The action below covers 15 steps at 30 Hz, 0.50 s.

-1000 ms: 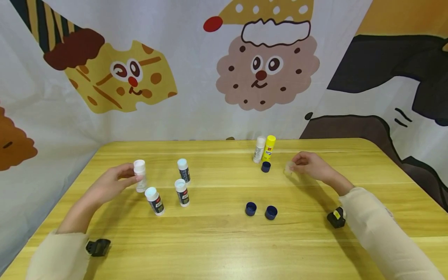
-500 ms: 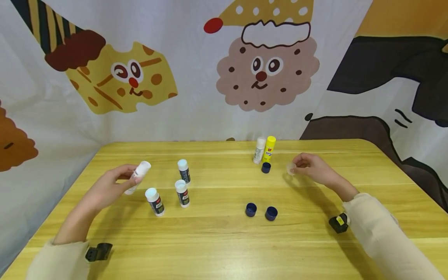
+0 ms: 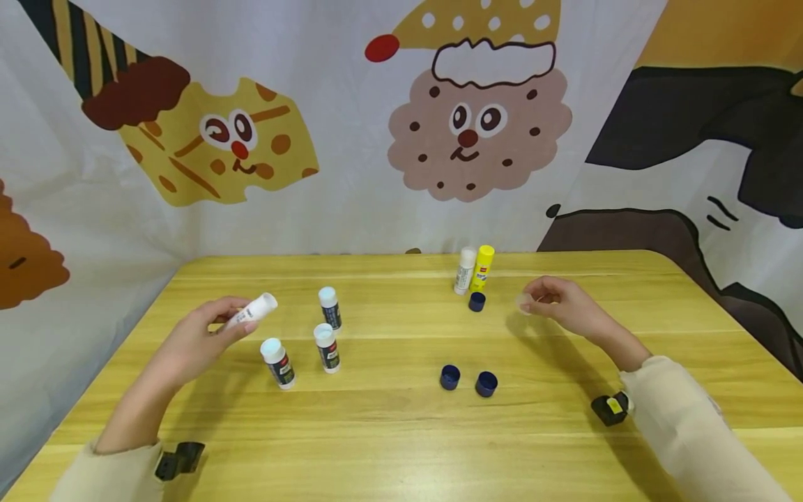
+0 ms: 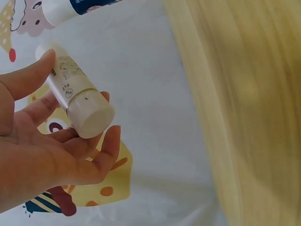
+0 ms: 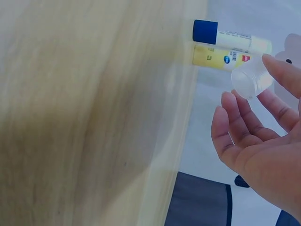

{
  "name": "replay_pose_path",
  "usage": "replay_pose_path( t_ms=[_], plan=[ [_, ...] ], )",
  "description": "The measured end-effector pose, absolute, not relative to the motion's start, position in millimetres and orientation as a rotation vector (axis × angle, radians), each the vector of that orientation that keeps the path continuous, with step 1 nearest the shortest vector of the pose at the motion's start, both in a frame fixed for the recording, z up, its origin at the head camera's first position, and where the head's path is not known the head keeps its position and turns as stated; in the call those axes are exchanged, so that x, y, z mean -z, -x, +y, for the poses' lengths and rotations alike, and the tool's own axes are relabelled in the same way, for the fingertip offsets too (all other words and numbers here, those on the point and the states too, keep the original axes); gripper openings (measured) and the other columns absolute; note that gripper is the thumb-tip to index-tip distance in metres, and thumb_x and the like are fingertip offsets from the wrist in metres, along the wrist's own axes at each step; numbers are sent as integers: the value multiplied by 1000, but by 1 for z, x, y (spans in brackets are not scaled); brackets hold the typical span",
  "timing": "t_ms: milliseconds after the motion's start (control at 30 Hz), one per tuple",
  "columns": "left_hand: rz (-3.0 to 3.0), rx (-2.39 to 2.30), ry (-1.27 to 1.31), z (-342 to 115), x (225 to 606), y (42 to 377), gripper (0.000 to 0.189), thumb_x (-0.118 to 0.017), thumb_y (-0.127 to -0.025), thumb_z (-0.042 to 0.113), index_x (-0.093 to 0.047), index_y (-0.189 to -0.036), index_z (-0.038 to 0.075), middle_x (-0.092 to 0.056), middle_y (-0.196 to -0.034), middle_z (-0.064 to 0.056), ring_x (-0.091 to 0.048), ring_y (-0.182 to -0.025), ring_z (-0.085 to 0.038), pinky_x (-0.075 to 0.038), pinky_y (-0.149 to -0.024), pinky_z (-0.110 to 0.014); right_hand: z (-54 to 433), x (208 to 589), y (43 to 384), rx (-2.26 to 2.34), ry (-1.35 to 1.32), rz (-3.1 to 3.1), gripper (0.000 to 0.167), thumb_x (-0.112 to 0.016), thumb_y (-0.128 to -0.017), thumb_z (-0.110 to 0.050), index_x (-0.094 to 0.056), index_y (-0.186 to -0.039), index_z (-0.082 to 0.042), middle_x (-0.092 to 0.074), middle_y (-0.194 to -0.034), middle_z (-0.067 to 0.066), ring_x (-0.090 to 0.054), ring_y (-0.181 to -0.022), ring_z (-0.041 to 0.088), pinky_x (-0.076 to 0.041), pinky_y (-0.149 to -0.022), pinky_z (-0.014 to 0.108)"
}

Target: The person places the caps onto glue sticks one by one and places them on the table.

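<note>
I had the left hand (image 3: 197,341) gripping a glue stick (image 3: 253,311), slanted toward the right hand (image 3: 562,308) pinching a translucent cap (image 5: 249,82).

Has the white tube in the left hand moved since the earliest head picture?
Yes: the white tube has tipped from upright to slanted, its upper end swinging right, toward the rearmost dark-labelled tube standing on the table.

Clear cap (image 5: 250,80) in R grip (image 5: 269,153), w/ yel. tube (image 5: 212,56) & wht. tube (image 5: 241,41) behind.
</note>
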<state>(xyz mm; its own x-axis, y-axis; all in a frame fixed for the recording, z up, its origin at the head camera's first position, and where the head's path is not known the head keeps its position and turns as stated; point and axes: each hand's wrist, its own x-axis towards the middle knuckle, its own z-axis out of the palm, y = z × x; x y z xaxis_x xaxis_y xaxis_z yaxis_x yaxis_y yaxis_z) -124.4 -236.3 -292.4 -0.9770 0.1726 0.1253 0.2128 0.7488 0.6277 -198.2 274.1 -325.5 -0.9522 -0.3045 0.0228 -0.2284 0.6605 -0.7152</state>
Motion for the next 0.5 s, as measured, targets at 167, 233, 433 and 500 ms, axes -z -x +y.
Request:
replay_pose_path(
  t_ms=[167, 233, 433, 500],
  plan=[
    [-2871, 1031, 290, -233, 290, 122, 34, -57, -92, 18, -54, -118, -3, -56, -98, -16, -49, -87, -28, -43, -72, -41, 270, 321, 193, 1153, 445, 2801, 34, -61, -89, -28, -58, -109, -1, -58, -95, 11, -54, -82, 23, -47, -70, 40],
    [-2870, 1024, 273, -232, 288, 121, 35, -58, -91, 19, -54, -119, -2, -55, -100, -17, -47, -86, -27, -42, -71, -40, 269, 319, 191, 1151, 453, 2811, 33, -61, -89, -28, -58, -109, -1, -58, -94, 10, -53, -80, 22, -46, -68, 38],
    [-2867, 997, 242, -228, 285, 118, 37, -59, -91, 20, -54, -120, -2, -52, -104, -21, -47, -85, -29, -40, -65, -36, 263, 314, 187, 1155, 485, 2837, 35, -61, -89, -27, -59, -112, -1, -57, -92, 9, -51, -78, 22, -45, -63, 32],
    [-2864, 987, 237, -227, 283, 117, 37, -59, -90, 20, -55, -120, -1, -52, -104, -21, -47, -84, -29, -40, -64, -36, 261, 312, 186, 1164, 492, 2841, 34, -61, -89, -27, -59, -111, -1, -58, -93, 9, -53, -79, 23, -46, -65, 33]
  ],
)
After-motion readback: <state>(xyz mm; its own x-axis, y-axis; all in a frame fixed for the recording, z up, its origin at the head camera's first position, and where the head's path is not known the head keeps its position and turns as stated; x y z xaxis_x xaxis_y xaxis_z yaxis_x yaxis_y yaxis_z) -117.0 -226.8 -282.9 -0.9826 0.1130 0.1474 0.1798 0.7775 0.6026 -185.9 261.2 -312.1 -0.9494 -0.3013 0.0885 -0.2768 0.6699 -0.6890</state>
